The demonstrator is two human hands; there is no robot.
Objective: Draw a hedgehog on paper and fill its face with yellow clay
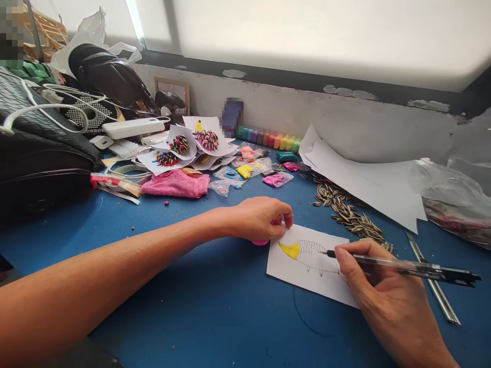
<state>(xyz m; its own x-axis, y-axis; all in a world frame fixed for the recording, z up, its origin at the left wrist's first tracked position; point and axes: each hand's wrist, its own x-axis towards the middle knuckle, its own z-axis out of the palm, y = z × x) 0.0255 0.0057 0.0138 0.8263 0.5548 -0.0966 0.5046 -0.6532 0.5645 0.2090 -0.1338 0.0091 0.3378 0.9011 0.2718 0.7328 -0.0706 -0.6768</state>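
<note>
A small white paper card (282,263) lies on the blue table, with a hedgehog-like animal drawn in black line. Yellow clay (290,250) covers the animal's head, and short strokes fill part of its back. My right hand (387,286) is closed round a black gel pen (399,263), its tip on the drawn body. At the card's upper left corner, my left hand (264,217) has curled fingers, with thumb and fingertip on the paper. Pink clay (260,242) shows beneath that hand, partly hidden by it.
Sunflower seeds (355,214) lie beyond the card, beside white paper sheets (364,176). A metallic pen-like stick (433,281) is at right. Seed-covered animal cards (180,145), a pink cloth (176,183), clay packets (249,168) and a black bag (42,158) are further left.
</note>
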